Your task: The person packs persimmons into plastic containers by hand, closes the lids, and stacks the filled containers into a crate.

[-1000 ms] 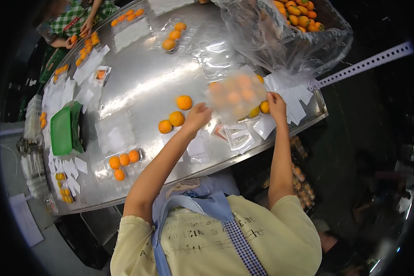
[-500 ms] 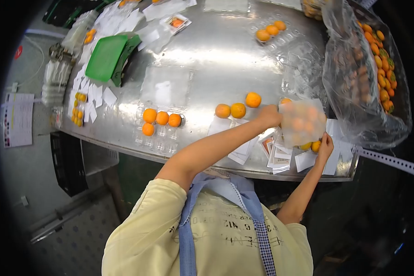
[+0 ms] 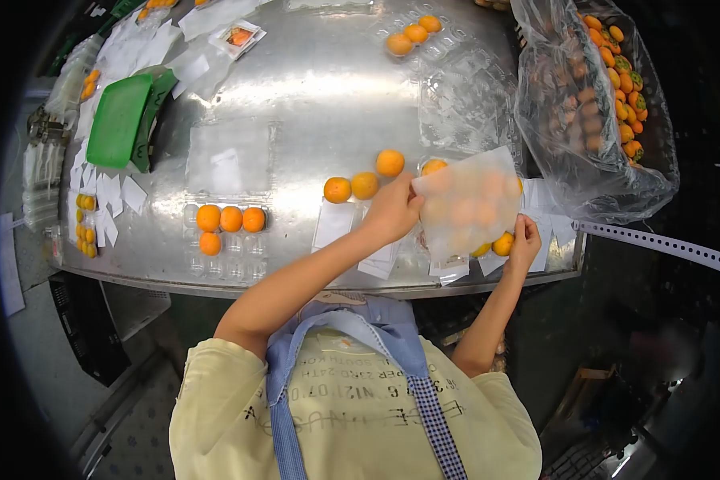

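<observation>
A thin translucent white sheet (image 3: 468, 204) lies over a group of orange persimmons, whose shapes show blurred through it. My left hand (image 3: 395, 210) pinches the sheet's left corner. At the sheet's lower right corner, my right hand (image 3: 525, 242) has its fingertips closed on the edge. Beside that hand an uncovered persimmon (image 3: 502, 244) peeks out under the sheet, and another persimmon (image 3: 434, 167) shows past its upper edge. Three loose persimmons (image 3: 365, 186) rest on the metal table just left of my left hand. The container under the sheet is mostly hidden.
A clear tray (image 3: 228, 268) with several persimmons stands left on the metal table (image 3: 320, 96). A green bin (image 3: 120, 120) is farther left. At right, a plastic-lined crate (image 3: 552, 104) holds many persimmons. White cards (image 3: 334, 224) lie near the front edge; another part-filled tray (image 3: 444, 42) is behind.
The whole view has shifted, so the table appears farther left. My left hand has drawn its sheet corner left and toward me, turning the sheet askew. My right hand stays by the lower right corner.
</observation>
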Demonstrator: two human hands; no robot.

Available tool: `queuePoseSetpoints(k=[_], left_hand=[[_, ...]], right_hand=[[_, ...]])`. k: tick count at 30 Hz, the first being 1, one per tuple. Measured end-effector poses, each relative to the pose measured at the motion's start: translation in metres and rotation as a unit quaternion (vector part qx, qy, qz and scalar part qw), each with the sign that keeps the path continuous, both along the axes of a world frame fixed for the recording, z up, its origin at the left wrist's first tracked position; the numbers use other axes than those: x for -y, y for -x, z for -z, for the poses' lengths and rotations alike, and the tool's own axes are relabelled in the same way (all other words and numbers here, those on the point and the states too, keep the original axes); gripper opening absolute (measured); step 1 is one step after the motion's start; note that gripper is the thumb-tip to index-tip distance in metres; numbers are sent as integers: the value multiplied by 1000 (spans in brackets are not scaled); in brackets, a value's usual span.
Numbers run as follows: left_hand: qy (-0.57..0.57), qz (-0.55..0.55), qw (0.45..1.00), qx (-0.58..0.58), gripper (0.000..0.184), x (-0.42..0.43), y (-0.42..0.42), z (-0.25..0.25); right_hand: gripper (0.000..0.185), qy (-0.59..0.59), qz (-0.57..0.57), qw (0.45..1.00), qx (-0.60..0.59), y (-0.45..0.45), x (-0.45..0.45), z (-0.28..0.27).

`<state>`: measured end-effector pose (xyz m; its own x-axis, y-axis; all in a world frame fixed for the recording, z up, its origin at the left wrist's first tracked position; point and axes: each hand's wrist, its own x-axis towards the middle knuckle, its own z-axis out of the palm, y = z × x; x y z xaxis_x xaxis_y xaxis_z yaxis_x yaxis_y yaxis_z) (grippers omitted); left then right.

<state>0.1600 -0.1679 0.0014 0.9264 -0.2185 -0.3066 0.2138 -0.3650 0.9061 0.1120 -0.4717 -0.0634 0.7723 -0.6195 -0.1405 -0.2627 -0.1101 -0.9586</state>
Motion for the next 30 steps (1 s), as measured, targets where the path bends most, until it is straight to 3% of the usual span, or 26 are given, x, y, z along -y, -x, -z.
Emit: queuePoseSetpoints(k=[4, 13, 16, 25, 30], left_hand=[[74, -4, 997, 19, 20, -27, 26, -20], [87, -177, 980, 40, 26, -145, 108, -44], [126, -247, 961, -7, 23, -193, 143, -45], [171, -431, 885, -35, 21, -368, 245, -55], [173, -533, 828, 26, 13, -468, 282, -46]], right_hand=[[20, -10, -18, 1000, 16, 12, -20, -26], [16, -29, -198, 979, 31, -2, -146, -64], [16, -35, -262, 964, 26, -3, -200, -62], [19, 0, -433, 901, 42, 3, -440, -83], [18, -6, -534, 842, 73, 6, -594, -78]])
